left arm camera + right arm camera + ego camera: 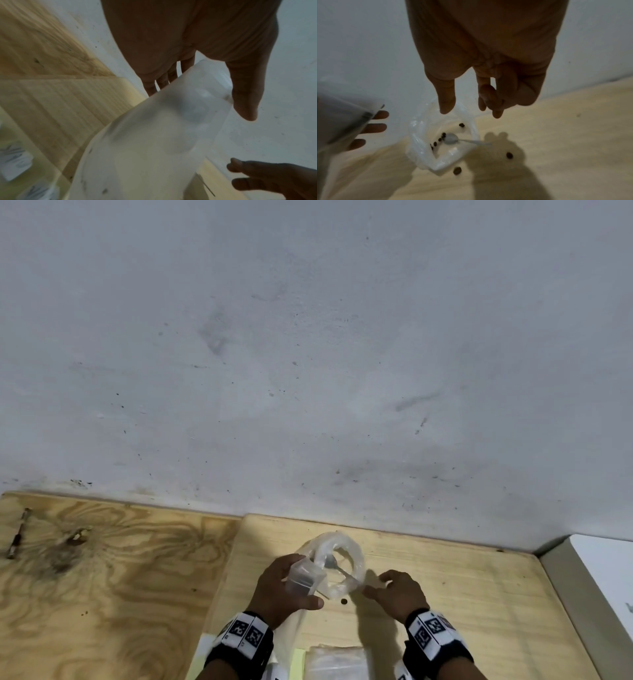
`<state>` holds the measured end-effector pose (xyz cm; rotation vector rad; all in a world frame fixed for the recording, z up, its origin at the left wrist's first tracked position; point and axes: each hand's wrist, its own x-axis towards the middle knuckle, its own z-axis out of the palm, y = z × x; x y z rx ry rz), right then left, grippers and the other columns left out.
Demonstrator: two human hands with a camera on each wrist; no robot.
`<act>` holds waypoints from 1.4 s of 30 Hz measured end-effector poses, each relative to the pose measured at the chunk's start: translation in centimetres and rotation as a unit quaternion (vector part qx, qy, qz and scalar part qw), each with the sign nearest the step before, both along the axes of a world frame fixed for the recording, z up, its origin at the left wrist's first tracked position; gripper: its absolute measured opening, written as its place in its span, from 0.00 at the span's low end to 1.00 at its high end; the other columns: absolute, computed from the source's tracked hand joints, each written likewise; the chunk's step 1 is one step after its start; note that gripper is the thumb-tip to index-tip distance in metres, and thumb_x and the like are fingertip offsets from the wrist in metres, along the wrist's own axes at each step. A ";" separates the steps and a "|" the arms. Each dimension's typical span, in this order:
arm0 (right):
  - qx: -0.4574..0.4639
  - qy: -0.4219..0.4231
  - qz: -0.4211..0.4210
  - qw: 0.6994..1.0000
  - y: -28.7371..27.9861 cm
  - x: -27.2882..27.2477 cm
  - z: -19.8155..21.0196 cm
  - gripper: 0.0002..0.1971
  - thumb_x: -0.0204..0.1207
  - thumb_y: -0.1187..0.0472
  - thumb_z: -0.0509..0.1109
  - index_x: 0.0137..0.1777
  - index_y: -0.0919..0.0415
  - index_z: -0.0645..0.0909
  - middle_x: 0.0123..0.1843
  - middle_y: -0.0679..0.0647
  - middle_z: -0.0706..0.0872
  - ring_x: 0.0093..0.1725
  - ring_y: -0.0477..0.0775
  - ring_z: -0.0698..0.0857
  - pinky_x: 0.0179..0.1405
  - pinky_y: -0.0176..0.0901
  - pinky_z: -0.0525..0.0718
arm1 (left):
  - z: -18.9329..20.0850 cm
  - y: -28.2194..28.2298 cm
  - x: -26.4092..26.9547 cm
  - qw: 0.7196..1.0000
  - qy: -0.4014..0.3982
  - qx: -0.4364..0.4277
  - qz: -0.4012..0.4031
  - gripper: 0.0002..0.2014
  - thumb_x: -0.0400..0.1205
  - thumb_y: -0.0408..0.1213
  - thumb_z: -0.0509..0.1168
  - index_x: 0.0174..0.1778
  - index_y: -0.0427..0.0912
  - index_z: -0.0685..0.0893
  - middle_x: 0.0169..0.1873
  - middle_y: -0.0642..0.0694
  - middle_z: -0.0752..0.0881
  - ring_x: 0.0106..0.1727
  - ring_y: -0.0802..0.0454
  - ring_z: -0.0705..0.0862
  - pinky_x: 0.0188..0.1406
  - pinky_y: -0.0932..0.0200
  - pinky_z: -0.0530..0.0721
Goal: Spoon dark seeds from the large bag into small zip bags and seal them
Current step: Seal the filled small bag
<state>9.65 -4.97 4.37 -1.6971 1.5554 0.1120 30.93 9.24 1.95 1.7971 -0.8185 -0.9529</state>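
Observation:
The large clear bag [356, 553] stands on the pale board with its rim rolled down. A small spoon [337, 565] lies inside, handle over the near rim. Several dark seeds [443, 135] lie by the spoon's bowl [452, 139]. My left hand [291, 583] holds a small zip bag [303, 577] at the large bag's left, thumb [245, 94] on one side and fingers behind. The small zip bag [163, 128] shows blurred. My right hand [376, 583] hovers just right of the spoon handle. Seen from the wrist, the right hand [471, 112] has loosely curled fingers and holds nothing.
Loose seeds [509, 155] lie on the board [462, 594] near the large bag. A stack of flat zip bags [335, 662] and a yellow strip [297, 662] sit at the near edge. A white box [599, 577] stands at the right, the wall close behind.

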 end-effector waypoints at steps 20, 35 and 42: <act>-0.210 -0.303 0.031 0.929 1.5 1.8 9.3 0.12 0.72 0.65 0.76 0.38 0.44 0.83 0.36 0.43 0.86 0.39 0.58 0.85 0.30 0.38 0.75 | 8.3 -2.6 -2.9 0.981 0.076 -0.168 0.063 0.05 0.76 0.27 0.74 0.47 0.36 0.89 0.38 0.42 0.92 0.40 0.48 0.90 0.42 0.58 0.86; -0.039 -0.371 0.000 0.928 0.9 1.3 10.3 0.13 0.65 0.64 0.85 0.28 0.58 0.82 0.27 0.47 0.82 0.28 0.45 0.79 0.31 0.35 0.75 | 9.9 -3.2 -4.8 0.977 0.139 -0.161 0.031 0.04 0.78 0.28 0.72 0.40 0.32 0.90 0.33 0.39 0.90 0.35 0.49 0.87 0.39 0.54 0.87; 0.017 -0.379 -0.065 0.923 0.5 0.4 11.2 0.14 0.64 0.61 0.85 0.33 0.61 0.81 0.27 0.54 0.80 0.21 0.47 0.65 0.20 0.34 0.61 | 10.2 -3.0 -4.8 0.967 0.178 -0.171 0.065 0.11 0.80 0.34 0.71 0.33 0.33 0.88 0.34 0.36 0.88 0.37 0.47 0.85 0.46 0.51 0.86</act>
